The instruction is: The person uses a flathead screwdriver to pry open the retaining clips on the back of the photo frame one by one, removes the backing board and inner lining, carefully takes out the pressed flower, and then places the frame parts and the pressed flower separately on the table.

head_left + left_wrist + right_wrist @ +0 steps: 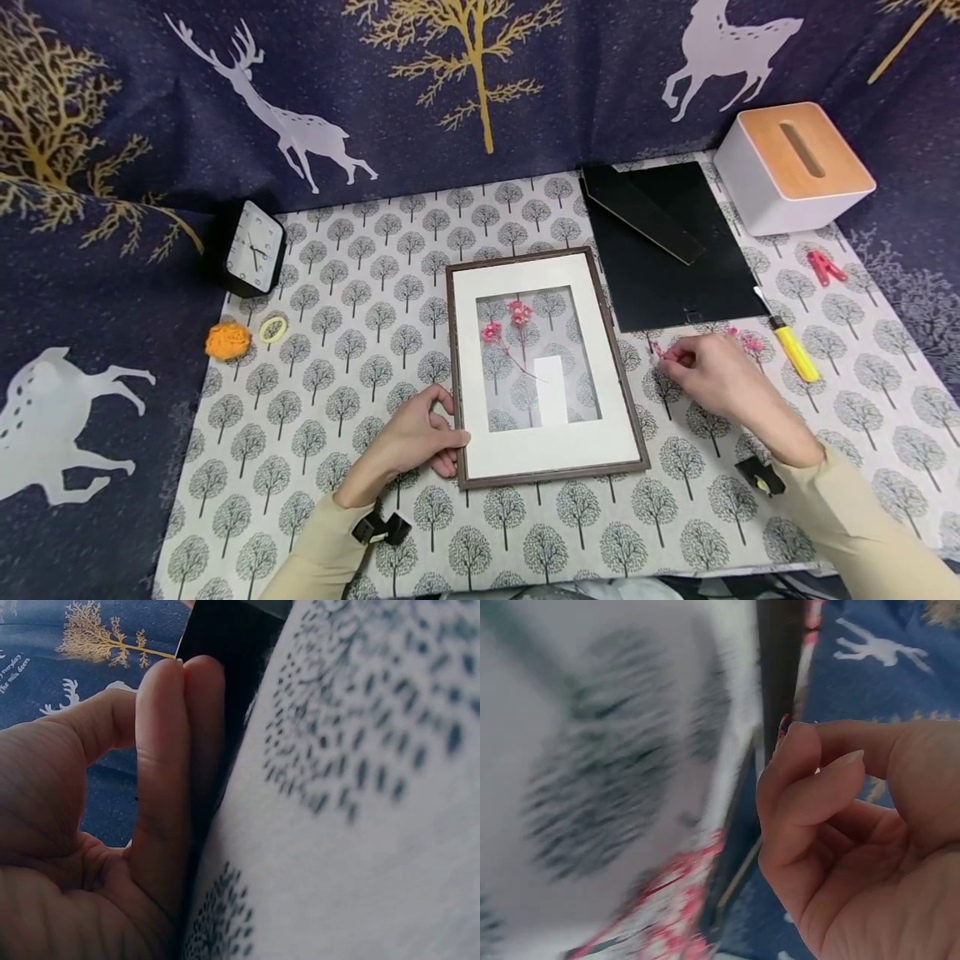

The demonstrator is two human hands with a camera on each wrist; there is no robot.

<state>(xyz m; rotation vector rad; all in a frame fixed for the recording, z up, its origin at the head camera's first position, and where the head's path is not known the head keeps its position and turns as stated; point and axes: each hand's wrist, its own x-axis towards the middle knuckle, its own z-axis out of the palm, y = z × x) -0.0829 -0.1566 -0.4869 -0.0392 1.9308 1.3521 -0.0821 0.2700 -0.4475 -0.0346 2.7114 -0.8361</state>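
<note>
A brown-edged picture frame (551,454) with a white mat lies on the patterned cloth. Inside its window are two pink dried flower sprigs (519,313) and a small white paper strip (551,392). My left hand (420,437) grips the frame's lower left edge, thumb over the rim; in the left wrist view its fingers (161,750) press against the dark edge. To the frame's right, my right hand (708,375) pinches a small pink flower sprig (657,350) between thumb and forefinger, mostly hidden by the fingertips. More pink sprigs (750,340) lie just beyond that hand.
A black backing board (675,292) with its stand lies behind the right hand. Near it are a yellow-handled screwdriver (795,350), a red clip (825,267) and a tissue box (795,183). At left stand a clock (255,248), an orange ball-like item (227,341) and a yellow ring (273,318).
</note>
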